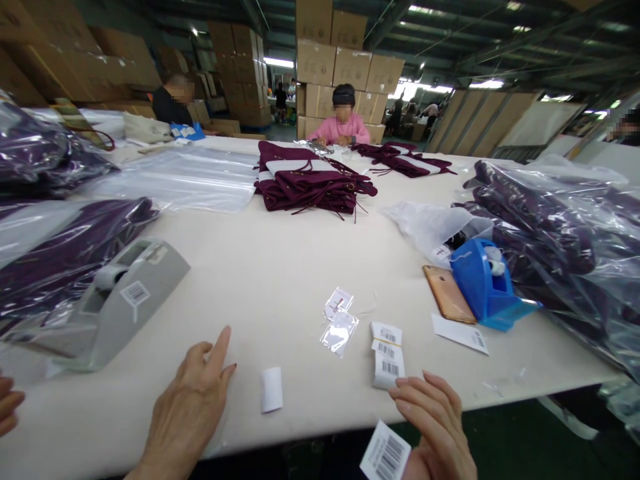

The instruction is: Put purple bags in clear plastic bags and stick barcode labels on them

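Note:
Over the near part of the table, my left hand [187,407] is open, its index finger stretched forward and nothing in its grasp. A small folded white paper [272,390] lies just to its right. My right hand [440,423], at the front edge, holds a white barcode label [386,453] low near the thumb; its fingers are slightly bent. Close beyond its fingertips rests a banded stack of barcode labels [388,357]. Two small clear packets [340,323], one overlapping the other, lie farther in.
A grey tape dispenser [125,300] stands left, a blue one [490,283] right, beside a gold phone [449,293] and white card [460,333]. Folded maroon garments [310,177] lie ahead. Bagged garments [550,220] fill the right. Another person's hand [7,403] shows at left; a person [343,123] sits opposite.

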Available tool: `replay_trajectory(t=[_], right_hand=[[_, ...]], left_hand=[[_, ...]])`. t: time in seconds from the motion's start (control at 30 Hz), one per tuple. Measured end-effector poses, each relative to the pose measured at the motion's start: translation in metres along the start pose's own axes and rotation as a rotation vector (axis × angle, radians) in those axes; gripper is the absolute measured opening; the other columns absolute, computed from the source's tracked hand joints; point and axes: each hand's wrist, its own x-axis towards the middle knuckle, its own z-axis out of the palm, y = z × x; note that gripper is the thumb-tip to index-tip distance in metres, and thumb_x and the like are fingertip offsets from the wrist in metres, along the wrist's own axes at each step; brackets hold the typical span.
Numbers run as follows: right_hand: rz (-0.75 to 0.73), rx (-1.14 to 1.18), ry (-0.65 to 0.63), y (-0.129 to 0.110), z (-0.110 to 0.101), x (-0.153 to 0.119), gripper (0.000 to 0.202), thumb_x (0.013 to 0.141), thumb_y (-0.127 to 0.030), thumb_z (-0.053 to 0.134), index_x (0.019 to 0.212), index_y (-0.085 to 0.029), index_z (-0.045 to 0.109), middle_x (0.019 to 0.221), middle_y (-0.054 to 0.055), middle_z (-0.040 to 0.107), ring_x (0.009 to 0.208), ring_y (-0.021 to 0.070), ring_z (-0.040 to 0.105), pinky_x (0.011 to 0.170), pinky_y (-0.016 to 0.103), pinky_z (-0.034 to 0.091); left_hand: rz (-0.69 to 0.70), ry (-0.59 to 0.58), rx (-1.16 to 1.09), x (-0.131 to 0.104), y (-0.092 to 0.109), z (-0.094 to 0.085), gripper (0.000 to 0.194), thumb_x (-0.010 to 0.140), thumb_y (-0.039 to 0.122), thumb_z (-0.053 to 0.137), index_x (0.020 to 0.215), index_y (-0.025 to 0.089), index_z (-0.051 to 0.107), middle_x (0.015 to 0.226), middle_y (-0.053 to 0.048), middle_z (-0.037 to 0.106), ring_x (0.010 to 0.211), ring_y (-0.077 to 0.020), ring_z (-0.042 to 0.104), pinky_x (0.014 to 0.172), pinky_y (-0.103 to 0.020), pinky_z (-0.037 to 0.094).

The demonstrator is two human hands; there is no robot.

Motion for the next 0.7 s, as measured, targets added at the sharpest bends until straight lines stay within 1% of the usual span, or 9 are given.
replay_trajectory(t=[0.07,0.1,0.13,0.17,0.27,0.33,0.5,0.6,0.7], right_hand=[[0.004,0.03,-0.078,-0.001,0.0,0.003,0.043,0.086,-0.055,0.05,0.118,-0.026,0.055,0.088,0.006,0.073,0.086,0.0247,0.068,0.092,0.042,0.041],[-0.005,0.06,-0.096,-0.001,0.001,0.004,0.043,0.085,-0.053,0.051,0.117,-0.025,0.054,0.089,0.006,0.072,0.087,0.0247,0.067,0.092,0.042,0.042],[-0.006,0.103,-0.096,-0.002,0.003,0.005,0.042,0.086,-0.053,0.051,0.116,-0.024,0.055,0.089,0.006,0.072,0.087,0.0244,0.067,0.091,0.042,0.043],[0.0,0.157,-0.085,-0.002,0.006,0.005,0.043,0.086,-0.054,0.05,0.115,-0.022,0.055,0.088,0.006,0.071,0.087,0.0238,0.066,0.09,0.04,0.044],[0.084,0.317,-0.091,-0.006,0.015,0.003,0.046,0.086,-0.057,0.046,0.111,-0.02,0.058,0.092,0.008,0.068,0.092,0.0228,0.064,0.088,0.036,0.048],[0.164,0.385,-0.147,-0.008,0.018,-0.004,0.046,0.086,-0.056,0.046,0.114,-0.021,0.057,0.101,0.009,0.065,0.101,0.0233,0.061,0.091,0.034,0.048],[0.392,0.5,-0.311,-0.015,0.02,-0.023,0.039,0.09,-0.05,0.042,0.119,-0.027,0.056,0.118,0.007,0.059,0.115,0.0231,0.053,0.1,0.03,0.04],[0.556,0.613,-0.286,-0.021,0.023,-0.024,0.038,0.085,-0.055,0.048,0.109,-0.029,0.062,0.109,0.005,0.061,0.106,0.0239,0.055,0.098,0.031,0.041],[0.722,0.733,-0.309,-0.024,0.026,-0.02,0.031,0.078,-0.049,0.06,0.102,-0.031,0.065,0.101,0.003,0.061,0.092,0.0216,0.059,0.087,0.028,0.046]], left_hand=[[0.083,0.168,-0.102,-0.008,0.01,0.0,0.044,0.088,0.039,0.036,0.118,0.014,0.057,0.12,-0.017,0.055,0.1,-0.03,0.056,0.08,-0.041,0.044],[0.126,0.155,-0.239,-0.013,0.02,-0.001,0.042,0.087,0.041,0.04,0.115,0.015,0.059,0.121,-0.016,0.055,0.103,-0.0289,0.055,0.084,-0.04,0.044],[0.158,0.056,-0.416,-0.019,0.032,-0.002,0.039,0.086,0.043,0.045,0.109,0.017,0.062,0.117,-0.014,0.058,0.101,-0.0265,0.056,0.085,-0.037,0.044],[0.169,-0.126,-0.615,-0.024,0.045,-0.003,0.036,0.084,0.046,0.049,0.103,0.019,0.065,0.109,-0.011,0.061,0.096,-0.0231,0.058,0.081,-0.033,0.046],[0.045,-0.856,-1.104,-0.036,0.086,-0.004,0.046,0.073,0.059,0.058,0.087,0.016,0.067,0.073,-0.004,0.06,0.063,-0.0133,0.053,0.055,-0.023,0.041],[-0.077,-1.127,-1.306,-0.04,0.104,0.0,0.054,0.064,0.065,0.064,0.078,0.013,0.066,0.057,0.0,0.052,0.051,-0.0088,0.043,0.048,-0.021,0.031],[-0.199,-1.209,-1.52,-0.04,0.113,0.01,0.049,0.054,0.057,0.077,0.066,0.012,0.062,0.052,0.004,0.046,0.049,-0.0048,0.035,0.052,-0.021,0.025],[-0.214,-1.206,-1.504,-0.04,0.109,0.015,0.049,0.047,0.055,0.081,0.061,0.012,0.062,0.049,0.004,0.046,0.048,-0.0047,0.033,0.051,-0.022,0.023],[-0.24,-1.184,-1.518,-0.04,0.107,0.017,0.045,0.049,0.053,0.08,0.061,0.013,0.062,0.046,0.005,0.045,0.043,-0.0039,0.031,0.048,-0.022,0.021]])
